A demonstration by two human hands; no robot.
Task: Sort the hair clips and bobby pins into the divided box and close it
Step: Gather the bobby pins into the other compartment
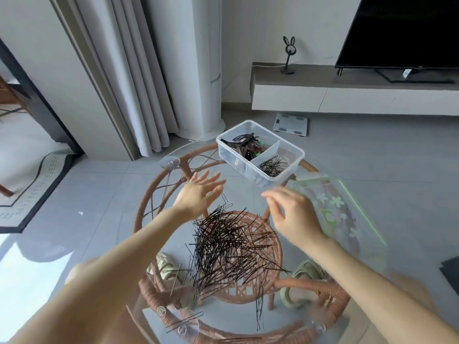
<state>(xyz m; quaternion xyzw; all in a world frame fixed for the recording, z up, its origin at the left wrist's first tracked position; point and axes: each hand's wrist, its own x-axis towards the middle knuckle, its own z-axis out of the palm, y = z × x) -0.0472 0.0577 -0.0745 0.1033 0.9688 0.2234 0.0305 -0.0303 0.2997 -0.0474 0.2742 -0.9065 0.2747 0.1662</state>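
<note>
Black wire bobby pins (233, 247) lie in a loose, crossed heap on the glass-topped table (248, 194) right in front of you, with a few strays nearer the front edge. They look very light, springy and thin, and on smooth glass they will probably skate away if you push them, so pinch a small bundle from the top of the heap where the pins stand proud. Don't try to scrape single ones off the flat. Expect tangled pins to drag neighbours along. Your left hand (201, 192) hovers just beyond the heap with its fingers straight and spread, holding nothing. Your right hand (295, 212) hangs to the right of the heap with fingers loosely curled. It seems empty, though motion blur makes that hard to confirm, and I cannot tell whether it touches the lid (340, 207) just beside it. That lid, translucent with a flower print, lies flat on the glass; it looks stiff and light, best lifted by an edge. The clear divided box (231, 161) sits open at the far side of the table, with dark hair clips (246, 145) in its far compartment and some pins (273, 166) in the nearer one. Thin plastic like that will likely slide when nudged, so steady it when you press the lid on.
</note>
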